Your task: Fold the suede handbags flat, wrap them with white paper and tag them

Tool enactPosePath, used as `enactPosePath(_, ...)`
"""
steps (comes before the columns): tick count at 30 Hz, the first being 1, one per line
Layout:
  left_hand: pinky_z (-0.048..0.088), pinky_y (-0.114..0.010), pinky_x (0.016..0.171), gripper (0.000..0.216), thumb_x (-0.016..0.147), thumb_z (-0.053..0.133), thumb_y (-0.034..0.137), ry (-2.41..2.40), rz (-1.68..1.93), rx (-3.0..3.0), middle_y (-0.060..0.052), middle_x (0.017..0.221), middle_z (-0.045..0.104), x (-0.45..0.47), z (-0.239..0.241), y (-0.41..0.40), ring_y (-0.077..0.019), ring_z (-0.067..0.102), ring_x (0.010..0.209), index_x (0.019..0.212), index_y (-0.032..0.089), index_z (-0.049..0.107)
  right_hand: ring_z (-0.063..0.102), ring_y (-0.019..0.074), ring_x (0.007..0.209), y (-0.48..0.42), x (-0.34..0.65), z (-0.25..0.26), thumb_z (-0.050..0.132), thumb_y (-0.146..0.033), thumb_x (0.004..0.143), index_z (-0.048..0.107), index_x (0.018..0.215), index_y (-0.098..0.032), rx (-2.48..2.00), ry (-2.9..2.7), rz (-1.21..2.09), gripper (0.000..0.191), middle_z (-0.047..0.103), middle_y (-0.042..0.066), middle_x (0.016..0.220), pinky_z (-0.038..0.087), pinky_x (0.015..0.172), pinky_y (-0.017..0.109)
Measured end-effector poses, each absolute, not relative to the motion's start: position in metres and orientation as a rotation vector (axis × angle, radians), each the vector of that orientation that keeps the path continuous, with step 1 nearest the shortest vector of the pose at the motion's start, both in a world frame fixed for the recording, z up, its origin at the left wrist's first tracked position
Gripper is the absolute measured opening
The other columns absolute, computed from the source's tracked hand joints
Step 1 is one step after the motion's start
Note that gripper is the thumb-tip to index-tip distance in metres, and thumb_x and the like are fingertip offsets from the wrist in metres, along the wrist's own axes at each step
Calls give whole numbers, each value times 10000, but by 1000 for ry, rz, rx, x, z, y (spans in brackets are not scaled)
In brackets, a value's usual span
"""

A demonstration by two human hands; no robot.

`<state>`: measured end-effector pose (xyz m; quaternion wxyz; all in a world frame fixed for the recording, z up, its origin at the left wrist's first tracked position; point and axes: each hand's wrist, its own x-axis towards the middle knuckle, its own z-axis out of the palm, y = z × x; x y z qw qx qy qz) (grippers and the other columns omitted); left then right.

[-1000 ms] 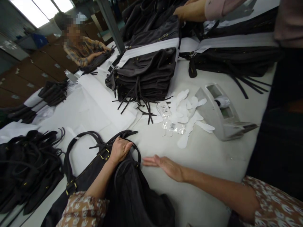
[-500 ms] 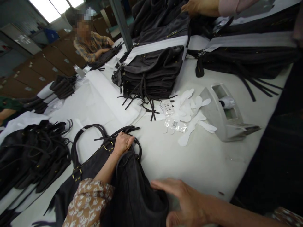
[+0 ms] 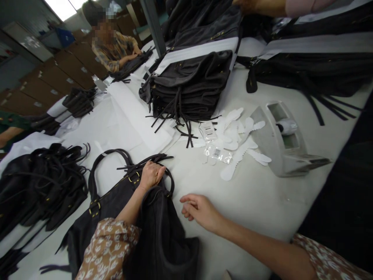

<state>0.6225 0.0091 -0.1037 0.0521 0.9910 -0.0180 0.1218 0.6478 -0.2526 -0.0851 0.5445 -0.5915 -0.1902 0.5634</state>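
A dark grey handbag (image 3: pixel 163 241) with looped handles lies on the white table (image 3: pixel 247 194) in front of me. My left hand (image 3: pixel 151 175) is closed around the bag's handle and straps at its top edge. My right hand (image 3: pixel 201 212) hovers over the table just right of the bag, fingers loosely curled and apart, holding nothing.
A tall stack of dark bags (image 3: pixel 189 85) stands ahead, with white paper shapes (image 3: pixel 236 136) and small plastic packets (image 3: pixel 218 153) beside a grey tape dispenser (image 3: pixel 282 136). More bags (image 3: pixel 40 182) lie heaped at left. Another person (image 3: pixel 116 46) sits at the far left; someone's hand (image 3: pixel 247 4) works at the top.
My right hand swept down along the bag's side, then came back up over the table with its fingers curled. My left hand stayed on the handle.
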Motion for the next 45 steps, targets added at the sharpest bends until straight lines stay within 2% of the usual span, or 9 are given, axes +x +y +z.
enactPosePath(3,341,-343,681,459,963,323,283,-54,372,3013,8,528,530,622,-104,9,-140,464,530,541,205,488,652,167,674,-226,640,-84,458,-240,889,593,1071,-119,-1772,-814,1224,257,699,95,825,497,598,261)
enactPosePath(7,341,-339,662,462,962,325,285,-31,363,3010,9,515,519,623,-102,8,-140,464,525,531,206,471,662,304,858,-206,618,-73,535,-77,727,594,1096,-61,-1952,-1296,1083,373,690,213,958,492,728,386)
enactPosePath(13,354,-342,688,488,965,313,306,35,354,3003,5,513,521,623,-102,9,-137,462,515,513,207,466,645,202,757,-238,625,-68,521,-246,822,647,881,-128,-1598,-1208,1264,183,699,90,819,472,658,271)
enactPosePath(17,354,-345,695,490,963,315,318,54,336,2999,2,520,531,623,-100,8,-138,467,521,517,208,485,625,185,832,-282,636,-57,341,-567,933,646,1028,-119,-1252,-833,1332,551,684,84,929,481,724,275)
enactPosePath(20,352,-348,695,499,964,306,323,66,318,3000,-1,523,537,623,-99,6,-139,466,520,513,208,486,598,195,819,-298,636,-47,557,-725,744,685,1015,-157,-1190,-1054,1288,643,669,44,883,458,756,279)
enactPosePath(23,347,-348,686,506,967,295,320,67,295,3010,-4,517,538,625,-97,4,-142,469,517,511,208,483,575,175,758,-298,633,-45,672,-706,641,711,916,-194,-1236,-1303,1204,582,646,14,764,435,747,265)
enactPosePath(32,342,-352,686,523,972,283,335,87,240,3076,-23,538,592,630,-96,0,-148,521,538,536,195,535,545,187,601,-280,626,-18,603,-660,728,674,726,-178,-1717,-1329,1179,488,629,53,658,362,569,279)
enactPosePath(40,366,-362,689,568,962,293,392,192,261,3082,-44,517,611,638,-100,1,-148,521,495,485,190,526,616,255,789,-277,598,-26,482,-275,800,635,802,-180,-1966,-1247,998,179,672,107,808,435,740,358)
enactPosePath(45,395,-362,724,541,955,294,384,156,282,3022,-42,534,608,637,-96,2,-153,545,538,510,193,533,601,264,835,-294,589,-45,461,-334,839,600,865,-179,-1870,-1210,931,211,632,116,843,461,777,386)
